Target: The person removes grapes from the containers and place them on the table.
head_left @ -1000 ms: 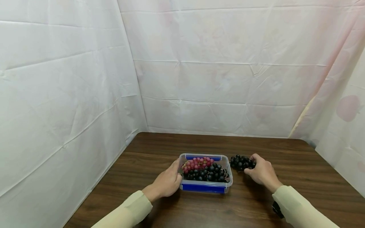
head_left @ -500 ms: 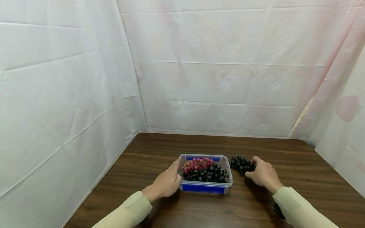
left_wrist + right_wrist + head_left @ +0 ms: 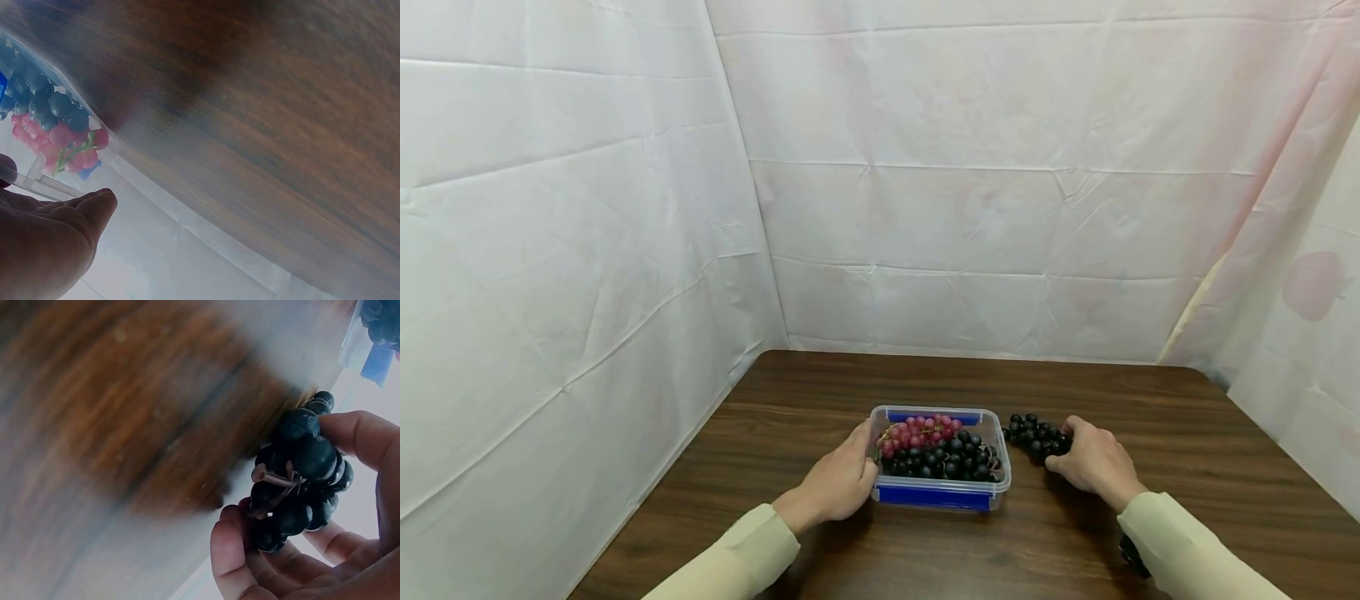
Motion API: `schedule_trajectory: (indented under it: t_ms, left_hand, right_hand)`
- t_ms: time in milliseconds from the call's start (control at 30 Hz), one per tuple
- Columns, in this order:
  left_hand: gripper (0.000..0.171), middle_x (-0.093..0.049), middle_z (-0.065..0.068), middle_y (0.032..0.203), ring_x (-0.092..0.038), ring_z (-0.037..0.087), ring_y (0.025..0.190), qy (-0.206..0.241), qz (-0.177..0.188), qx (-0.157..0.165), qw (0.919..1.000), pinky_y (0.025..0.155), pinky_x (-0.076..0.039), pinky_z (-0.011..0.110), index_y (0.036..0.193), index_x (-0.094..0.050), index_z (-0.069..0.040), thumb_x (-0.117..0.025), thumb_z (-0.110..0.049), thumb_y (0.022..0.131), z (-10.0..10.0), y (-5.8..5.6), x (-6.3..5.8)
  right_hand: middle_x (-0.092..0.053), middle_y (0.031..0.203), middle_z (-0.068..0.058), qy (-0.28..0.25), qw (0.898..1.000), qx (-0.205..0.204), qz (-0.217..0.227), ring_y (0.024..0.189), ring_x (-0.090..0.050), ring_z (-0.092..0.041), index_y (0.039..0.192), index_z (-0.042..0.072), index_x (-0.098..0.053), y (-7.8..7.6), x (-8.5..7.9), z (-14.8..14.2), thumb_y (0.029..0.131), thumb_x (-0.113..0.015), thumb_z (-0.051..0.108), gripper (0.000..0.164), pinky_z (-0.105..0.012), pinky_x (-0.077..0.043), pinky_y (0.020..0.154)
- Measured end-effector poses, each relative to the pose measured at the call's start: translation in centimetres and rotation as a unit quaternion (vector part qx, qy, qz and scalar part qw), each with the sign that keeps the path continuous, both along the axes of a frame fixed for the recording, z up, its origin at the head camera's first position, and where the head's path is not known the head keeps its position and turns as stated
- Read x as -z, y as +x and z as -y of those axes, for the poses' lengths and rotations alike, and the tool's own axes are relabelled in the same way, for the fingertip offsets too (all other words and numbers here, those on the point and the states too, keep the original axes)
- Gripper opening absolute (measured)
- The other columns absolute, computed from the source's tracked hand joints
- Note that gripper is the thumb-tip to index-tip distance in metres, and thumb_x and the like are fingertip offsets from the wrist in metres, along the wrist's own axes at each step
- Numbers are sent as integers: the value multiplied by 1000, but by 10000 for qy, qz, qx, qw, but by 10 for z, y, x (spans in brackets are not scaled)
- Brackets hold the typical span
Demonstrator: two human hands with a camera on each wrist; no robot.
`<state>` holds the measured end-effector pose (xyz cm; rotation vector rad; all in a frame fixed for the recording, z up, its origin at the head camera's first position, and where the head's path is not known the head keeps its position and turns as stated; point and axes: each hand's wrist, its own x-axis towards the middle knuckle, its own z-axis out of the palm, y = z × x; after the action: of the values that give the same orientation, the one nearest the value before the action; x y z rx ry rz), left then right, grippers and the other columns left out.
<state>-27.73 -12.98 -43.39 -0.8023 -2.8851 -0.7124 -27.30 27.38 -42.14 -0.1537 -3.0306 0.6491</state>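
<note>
A clear plastic food container [image 3: 934, 497] with blue clips stands on the table. Inside it lie a bunch of red grapes [image 3: 917, 434] and, nearer the person, a bunch of black grapes [image 3: 946, 458]. My left hand [image 3: 838, 479] grips the container's left end; in the left wrist view the hand [image 3: 53, 231] is at the clear rim [image 3: 53, 186]. To the container's right, my right hand [image 3: 1093, 458] holds another bunch of black grapes [image 3: 1033, 436] by its right end. Close up, thumb and fingers curl round those grapes [image 3: 312, 459], with a cut stem poking out.
The dark wood-grain table [image 3: 820, 379] carries all of this. White sheeting [image 3: 970, 208] hangs behind the table and along its left and right sides. A dark object [image 3: 1132, 556] shows under the right sleeve.
My right hand and the bunch of black grapes it holds have shifted slightly towards the person. The left hand and the container stay practically where they were.
</note>
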Motion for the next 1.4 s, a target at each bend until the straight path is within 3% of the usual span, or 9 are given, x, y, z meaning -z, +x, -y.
schedule_trajectory:
  t_ms: [500,800,1400]
  left_hand:
    - [66,-32,18,164,-42,29,144,99,-113,39,9999,112,-42,50,162,-19,1,-40,-14,101,-1,1,-1]
    - [66,-32,17,164,-42,28,144,79,-134,29,9999,112,-42,50,162,-18,1,-40,-14,101,0,0,2]
    - [66,-32,17,164,-43,28,143,47,-122,31,9999,111,-43,50,162,-18,1,-40,-14,102,0,0,1]
  right_hand:
    - [-59,126,-35,-6,10000,48,50,100,-61,-53,134,-4,-54,0,-1,0,83,-81,38,72,-59,-52,73]
    - [-57,124,-34,-45,10000,43,-40,105,-57,-53,136,-4,-52,2,-4,1,84,-80,39,73,-61,-50,77]
    - [-55,129,-31,-159,9996,-91,-201,103,-59,-46,141,-1,-48,8,-17,7,89,-75,42,73,-55,-50,72]
